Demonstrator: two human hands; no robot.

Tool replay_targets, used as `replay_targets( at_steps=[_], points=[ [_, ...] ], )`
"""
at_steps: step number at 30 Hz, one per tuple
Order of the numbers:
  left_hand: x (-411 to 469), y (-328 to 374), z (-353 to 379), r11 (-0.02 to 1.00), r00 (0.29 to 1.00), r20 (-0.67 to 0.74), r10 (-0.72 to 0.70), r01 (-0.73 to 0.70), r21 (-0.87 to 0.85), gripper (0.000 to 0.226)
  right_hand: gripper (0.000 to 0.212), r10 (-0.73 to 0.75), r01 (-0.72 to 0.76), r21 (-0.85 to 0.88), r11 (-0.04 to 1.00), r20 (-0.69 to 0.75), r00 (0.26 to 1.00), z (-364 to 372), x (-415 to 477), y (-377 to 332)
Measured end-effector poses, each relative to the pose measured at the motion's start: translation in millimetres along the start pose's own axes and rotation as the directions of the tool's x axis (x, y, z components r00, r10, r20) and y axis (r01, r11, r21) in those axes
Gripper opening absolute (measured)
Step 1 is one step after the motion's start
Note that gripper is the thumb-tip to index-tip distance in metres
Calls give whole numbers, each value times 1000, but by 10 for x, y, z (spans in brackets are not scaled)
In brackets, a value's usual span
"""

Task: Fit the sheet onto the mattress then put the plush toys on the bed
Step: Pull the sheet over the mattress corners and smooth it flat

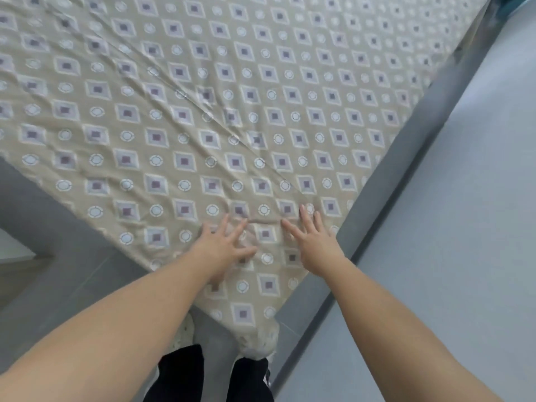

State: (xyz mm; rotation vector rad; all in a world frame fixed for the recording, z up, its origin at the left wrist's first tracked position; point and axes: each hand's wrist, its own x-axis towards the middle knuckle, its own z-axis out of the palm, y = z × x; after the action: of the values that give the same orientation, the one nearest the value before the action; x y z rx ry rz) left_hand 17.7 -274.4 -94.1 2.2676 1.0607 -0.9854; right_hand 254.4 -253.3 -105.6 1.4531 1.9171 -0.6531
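Both palms down on the beige fabric sheet (232, 97) printed with purple diamonds and white rings: my left hand (223, 248) and right hand (314, 245) lie near each other, fingers (304, 217) straight and spread apart, gripping nothing. The sheet is spread over the bed with diagonal creases, its near corner hanging past the grey bed frame (406, 169).
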Motion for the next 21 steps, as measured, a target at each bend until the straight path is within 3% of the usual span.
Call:
replay_targets(
  at_steps=[3,6,9,14,21],
  points=[
    [-61,464,162,977,979,125,163,-178,119,94,101,-54,55,-17,998,43,998,215,-302,270],
    [-83,660,-30,935,942,185,281,-312,170,78,82,-124,130,-82,988,69,990,97,-528,576],
    [-22,700,-408,975,977,88,192,-200,92,55,71,-138,141,-116,983,35,990,-255,-642,823],
    [27,739,-1379,996,995,-93,-23,16,-83,39,70,-27,30,15,999,-200,979,-1118,-964,1347],
    [-280,582,-2864,964,901,-410,-141,30,-266,35,72,93,-23,200,979,-350,932,-2400,-1520,1684]
  ],
)
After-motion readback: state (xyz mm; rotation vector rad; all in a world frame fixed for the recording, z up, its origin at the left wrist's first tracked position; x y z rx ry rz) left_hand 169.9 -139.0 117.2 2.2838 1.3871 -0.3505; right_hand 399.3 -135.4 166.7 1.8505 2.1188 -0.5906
